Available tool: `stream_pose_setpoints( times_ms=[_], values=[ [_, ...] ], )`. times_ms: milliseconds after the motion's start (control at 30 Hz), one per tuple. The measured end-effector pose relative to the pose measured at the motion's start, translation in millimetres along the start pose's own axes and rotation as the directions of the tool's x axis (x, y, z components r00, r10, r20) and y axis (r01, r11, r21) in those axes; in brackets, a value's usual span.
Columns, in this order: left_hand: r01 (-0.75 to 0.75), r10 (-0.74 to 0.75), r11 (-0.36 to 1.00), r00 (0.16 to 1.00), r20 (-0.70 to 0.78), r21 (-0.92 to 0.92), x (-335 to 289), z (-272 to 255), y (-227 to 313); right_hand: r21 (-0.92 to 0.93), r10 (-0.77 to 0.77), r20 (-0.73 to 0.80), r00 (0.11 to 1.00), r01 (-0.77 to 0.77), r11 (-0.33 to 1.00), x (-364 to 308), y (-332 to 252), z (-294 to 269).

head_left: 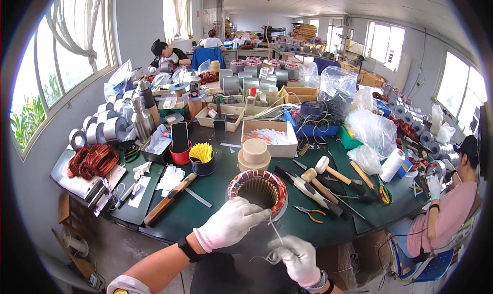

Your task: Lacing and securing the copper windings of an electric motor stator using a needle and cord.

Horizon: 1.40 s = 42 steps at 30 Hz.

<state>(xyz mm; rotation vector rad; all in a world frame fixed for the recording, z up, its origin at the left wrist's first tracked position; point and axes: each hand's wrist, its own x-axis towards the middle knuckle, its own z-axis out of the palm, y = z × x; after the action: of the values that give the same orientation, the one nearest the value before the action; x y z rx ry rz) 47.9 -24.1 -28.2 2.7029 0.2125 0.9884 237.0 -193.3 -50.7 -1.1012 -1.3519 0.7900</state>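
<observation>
A motor stator [280, 189] stands upright on the dark green table in front of me, with copper windings around its rim and a slotted bore. My left hand [231, 223], in a white glove, is closed over the near rim, its fingertips at the right side of the windings. From beside those fingertips a white lacing cord [276, 230] runs down toward me. My right hand [296, 258], gloved too, is closed on that cord below the table's front edge, and a loose loop hangs beside its fingers. The fingertips' exact hold on the rim is partly hidden.
Right of the stator lie pliers [310, 214], a wooden mallet [321, 189] and a white-headed mallet [336, 172]. A wooden bar [169, 199] and a cup of yellow sleeves [202, 158] are at left. Behind stands a beige cylinder [254, 155]. A co-worker [447, 207] sits at right.
</observation>
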Motion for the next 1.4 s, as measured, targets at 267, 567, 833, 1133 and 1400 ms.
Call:
stream_pose_setpoints(
  times_ms=[267,567,833,1133,1400],
  values=[
    [-0.083,0.084,0.996,0.995,-0.056,0.018,-4.1,3.1,-14.5,0.475,-0.158,-0.183,0.97,0.228,0.85,52.5,7.3,29.1],
    [-0.027,0.031,0.997,0.997,-0.065,0.071,-8.9,5.0,-11.1,0.537,-0.003,-0.247,0.969,0.139,0.832,48.8,-15.5,30.1],
    [0.062,-0.06,0.997,0.998,-0.035,0.054,10.9,2.6,8.4,0.459,0.044,-0.219,0.975,0.063,0.886,28.8,8.6,19.9],
    [0.06,-0.04,0.977,0.994,-0.1,0.207,9.6,-6.3,6.2,-0.539,-0.383,0.169,0.908,0.411,0.736,-11.8,-42.3,-29.3],
    [0.11,-0.101,0.977,0.993,-0.058,0.184,5.6,-10.6,6.9,-0.422,-0.214,-0.216,0.953,0.106,0.9,-3.7,16.2,-12.7]
  ],
)
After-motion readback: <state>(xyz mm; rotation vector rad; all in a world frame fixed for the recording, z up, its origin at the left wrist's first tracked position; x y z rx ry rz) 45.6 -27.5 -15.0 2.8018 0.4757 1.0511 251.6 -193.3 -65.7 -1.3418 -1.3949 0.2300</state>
